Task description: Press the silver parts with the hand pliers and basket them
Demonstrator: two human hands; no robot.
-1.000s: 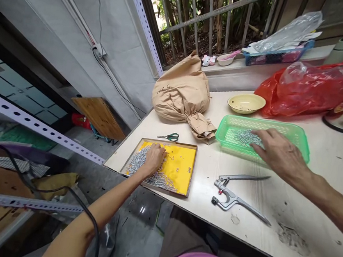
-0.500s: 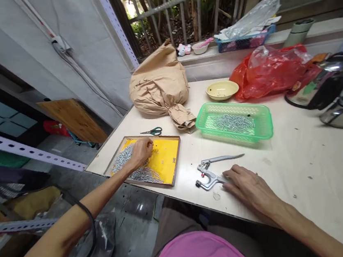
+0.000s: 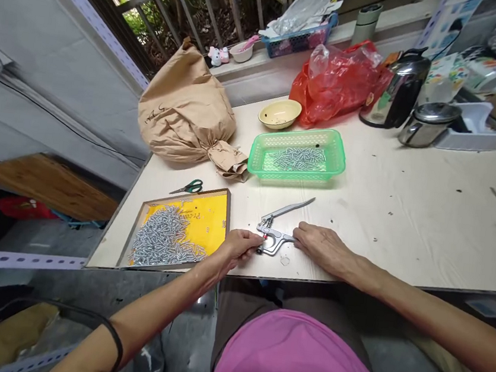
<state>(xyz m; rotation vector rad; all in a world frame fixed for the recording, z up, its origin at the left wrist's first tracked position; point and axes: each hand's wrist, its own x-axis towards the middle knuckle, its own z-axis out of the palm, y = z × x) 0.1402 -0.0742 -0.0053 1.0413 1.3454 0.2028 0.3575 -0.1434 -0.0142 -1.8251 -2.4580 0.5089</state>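
Observation:
Snap-fastener pliers [image 3: 275,242] lie on the table, their handles spread and a spring between them. My right hand [image 3: 322,249] is closed round the end of the lower handle. At the jaw end, my left hand [image 3: 243,246] is closed in a pinch with its fingertips beside the small red and black parts of the jaw; whatever is between them is too small to make out. Left of that hand is a shallow tray [image 3: 228,216] with a yellow bottom, bearing a heap of small silvery metal pieces [image 3: 163,239].
A green plastic basket [image 3: 256,162] behind the pliers holds more metal pieces. Scissors [image 3: 193,186] lie behind the tray. Farther back are a brown paper bag [image 3: 189,113], a cream bowl [image 3: 279,114], a red plastic bag [image 3: 331,88], a kettle [image 3: 397,89] and a steel pot [image 3: 429,124].
My left hand has left the tray and moved right to the jaw of the pliers. My right hand stays at the handle. The view has swung to the right.

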